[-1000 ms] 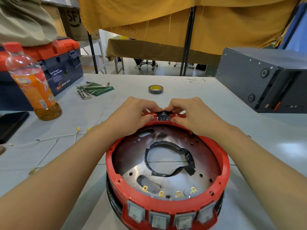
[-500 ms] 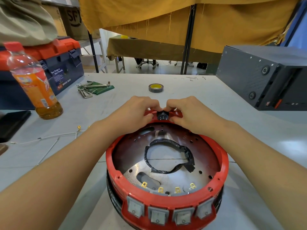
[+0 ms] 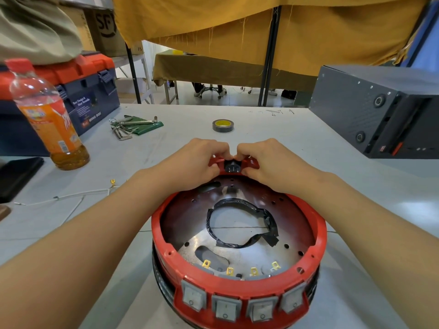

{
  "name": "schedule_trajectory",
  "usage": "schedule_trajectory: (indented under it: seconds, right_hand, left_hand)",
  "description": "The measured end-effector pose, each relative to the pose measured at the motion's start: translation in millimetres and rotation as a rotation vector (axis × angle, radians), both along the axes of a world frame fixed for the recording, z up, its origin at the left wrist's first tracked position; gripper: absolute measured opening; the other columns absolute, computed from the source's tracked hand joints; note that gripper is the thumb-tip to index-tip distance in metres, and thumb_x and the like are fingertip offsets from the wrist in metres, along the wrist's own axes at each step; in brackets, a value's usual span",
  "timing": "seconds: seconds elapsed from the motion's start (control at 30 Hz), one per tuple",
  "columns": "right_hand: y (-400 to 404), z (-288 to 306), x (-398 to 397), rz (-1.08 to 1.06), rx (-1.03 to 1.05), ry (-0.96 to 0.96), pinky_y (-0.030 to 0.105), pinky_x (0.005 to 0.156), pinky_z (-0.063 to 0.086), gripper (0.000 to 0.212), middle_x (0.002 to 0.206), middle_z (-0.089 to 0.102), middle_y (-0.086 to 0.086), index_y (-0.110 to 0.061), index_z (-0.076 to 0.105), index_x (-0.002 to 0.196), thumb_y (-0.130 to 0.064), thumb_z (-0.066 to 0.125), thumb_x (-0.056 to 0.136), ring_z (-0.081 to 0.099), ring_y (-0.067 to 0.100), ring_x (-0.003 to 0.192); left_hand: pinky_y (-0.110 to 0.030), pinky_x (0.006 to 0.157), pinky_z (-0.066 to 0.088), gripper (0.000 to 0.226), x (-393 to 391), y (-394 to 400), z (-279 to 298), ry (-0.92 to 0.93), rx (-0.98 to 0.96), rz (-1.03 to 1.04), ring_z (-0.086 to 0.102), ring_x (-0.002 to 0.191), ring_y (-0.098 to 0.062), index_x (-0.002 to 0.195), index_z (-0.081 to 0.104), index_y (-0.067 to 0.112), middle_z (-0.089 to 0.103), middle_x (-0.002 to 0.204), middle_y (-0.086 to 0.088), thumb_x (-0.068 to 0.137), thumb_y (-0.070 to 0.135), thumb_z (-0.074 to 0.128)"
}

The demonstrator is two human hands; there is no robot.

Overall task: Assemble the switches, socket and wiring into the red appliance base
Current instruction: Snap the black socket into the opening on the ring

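The red appliance base (image 3: 238, 236) rests on the surface (image 3: 273, 129), four rocker switches (image 3: 242, 302) seated in its near wall. At the far rim, the left hand (image 3: 197, 163) and right hand (image 3: 266, 162) pinch the black socket (image 3: 232, 166) with curled fingers. White wiring (image 3: 71, 195) lies left of the base.

Single view only, from a head-worn wide-angle camera. It looks forward and down across the table (image 3: 297, 138), from the person's own side. The base (image 3: 237, 276) sits close beneath the lens, low in frame; both forearms enter from the bottom corners. Far table edge and hanging cloth (image 3: 261, 24) fill the top. Straight edges bow near the borders.
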State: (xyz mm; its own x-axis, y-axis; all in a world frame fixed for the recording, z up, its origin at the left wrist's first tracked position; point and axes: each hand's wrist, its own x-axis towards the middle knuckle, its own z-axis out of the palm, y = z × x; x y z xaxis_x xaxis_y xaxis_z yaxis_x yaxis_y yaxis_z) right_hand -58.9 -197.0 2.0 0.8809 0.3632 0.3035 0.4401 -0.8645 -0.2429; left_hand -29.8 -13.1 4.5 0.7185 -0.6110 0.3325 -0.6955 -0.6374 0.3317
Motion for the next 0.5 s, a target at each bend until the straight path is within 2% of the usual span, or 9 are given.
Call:
schedule_trajectory:
  seconds: [0.1, 0.2, 0.33, 0.5]
  right_hand:
    - [-0.8, -0.2, -2.8, 0.004, -0.002, 0.005, 0.044, 0.074, 0.048, 0.016, 0.093, 0.065, 0.008, -0.018, 0.058, 0.101, -0.02, 0.062, 0.085, 0.056, 0.029, 0.085]
    - [-1.7, -0.6, -5.2, 0.005, 0.004, -0.019, 0.043, 0.076, 0.048, 0.019, 0.098, 0.066, 0.006, -0.018, 0.058, 0.105, -0.021, 0.061, 0.086, 0.057, 0.028, 0.088]
    - [-1.3, -1.8, -6.0, -0.003, -0.038, -0.022, 0.043, 0.077, 0.047, 0.022, 0.103, 0.065, 0.004, -0.02, 0.052, 0.108, -0.021, 0.058, 0.087, 0.056, 0.028, 0.093]
    - [-1.6, 0.3, -6.9, 0.006, 0.006, -0.003, 0.044, 0.075, 0.048, 0.016, 0.093, 0.064, 0.003, -0.018, 0.057, 0.102, -0.015, 0.059, 0.086, 0.056, 0.027, 0.086]
  left_hand:
    - [-0.027, 0.075, 0.038, 0.023, -0.5, 1.9, -1.0, -0.006, -0.002, -0.004, 0.052, 0.084, -0.018, 0.104, 0.065, 0.011, 0.065, 0.097, -0.003, 0.083, 0.004, 0.059]
    - [-0.023, 0.072, 0.034, 0.028, -1.1, 4.6, -1.5, -0.042, -0.009, -0.001, 0.049, 0.08, -0.013, 0.108, 0.067, 0.013, 0.064, 0.092, -0.001, 0.083, 0.003, 0.058]
    - [-0.026, 0.074, 0.04, 0.025, -2.7, 4.6, -1.5, -0.042, -0.021, 0.017, 0.054, 0.083, -0.014, 0.104, 0.066, 0.015, 0.067, 0.093, 0.0, 0.084, 0.004, 0.057]
    - [-0.025, 0.073, 0.037, 0.022, -0.6, 4.9, -2.1, -0.034, -0.017, 0.002, 0.052, 0.082, -0.014, 0.103, 0.066, 0.01, 0.068, 0.097, -0.006, 0.085, 0.002, 0.056]
